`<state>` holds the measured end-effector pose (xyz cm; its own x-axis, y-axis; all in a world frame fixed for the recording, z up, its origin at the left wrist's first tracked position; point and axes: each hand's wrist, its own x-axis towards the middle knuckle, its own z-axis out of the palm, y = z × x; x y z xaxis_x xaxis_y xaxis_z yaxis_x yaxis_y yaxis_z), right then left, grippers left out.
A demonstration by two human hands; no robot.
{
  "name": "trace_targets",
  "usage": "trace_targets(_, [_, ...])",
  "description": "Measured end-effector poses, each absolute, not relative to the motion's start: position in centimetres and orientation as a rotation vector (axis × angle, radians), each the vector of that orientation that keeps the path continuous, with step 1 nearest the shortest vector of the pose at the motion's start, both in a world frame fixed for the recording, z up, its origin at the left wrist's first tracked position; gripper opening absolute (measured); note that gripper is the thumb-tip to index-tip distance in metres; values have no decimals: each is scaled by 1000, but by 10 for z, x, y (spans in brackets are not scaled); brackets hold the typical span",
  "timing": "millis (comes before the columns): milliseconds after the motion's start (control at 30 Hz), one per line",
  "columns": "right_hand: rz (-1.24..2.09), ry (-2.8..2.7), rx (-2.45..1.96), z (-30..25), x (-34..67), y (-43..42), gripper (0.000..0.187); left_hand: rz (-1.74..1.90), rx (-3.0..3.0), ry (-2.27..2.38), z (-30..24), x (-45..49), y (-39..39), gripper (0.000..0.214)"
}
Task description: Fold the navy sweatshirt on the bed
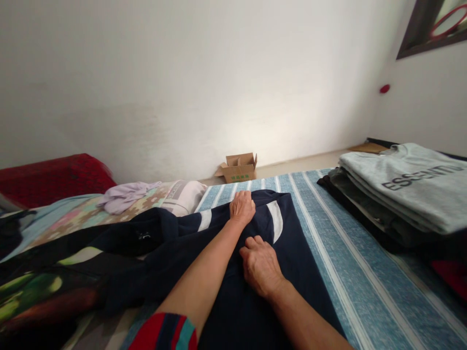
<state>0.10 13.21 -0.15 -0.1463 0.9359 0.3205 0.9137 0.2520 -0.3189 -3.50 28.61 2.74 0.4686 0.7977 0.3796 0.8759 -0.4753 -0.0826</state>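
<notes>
A navy blue garment [292, 272] with white bands lies spread over the blue striped bedding. My left hand [242, 206] is closed on its far part, fingers curled into the cloth between two white bands. Nearer to me, my right hand [263, 266] also has bent fingers and pinches the same garment just below the right white band. The garment's left part runs in folds across the bed, with a small pale logo on it. My fingertips are partly hidden by the backs of my hands.
On the right, a stack of folded clothes is topped by a grey shirt [419, 182] with dark lettering. An open cardboard box [240, 172] stands by the wall. Farther left are a lilac cloth [126, 196], a red item [54, 180] and other dark clothes.
</notes>
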Motion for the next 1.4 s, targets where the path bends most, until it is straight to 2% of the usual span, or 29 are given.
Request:
trace_targets(200, [69,-2088,-1671,-2,2,134,16,-126,-2615,-1516,40,2,320,30])
trace_targets(367, [89,-2088,-1677,-1,2,135,16,52,-2649,-1586,40,4,337,25])
trace_targets(700, [143,-2096,-1710,3,2,134,15,-117,-2576,-1435,29,-11,316,32])
trace_targets(933, [109,-2070,-1702,-1,2,136,14,-387,-2420,-1510,15,-12,302,26])
trace_targets(1167, [70,-2108,-1736,0,7,132,17,-449,-2520,-1326,25,-30,273,20])
trace_targets(1400, [62,-2123,-1774,-2,16,126,25,-298,-2726,-1285,33,-95,196,17])
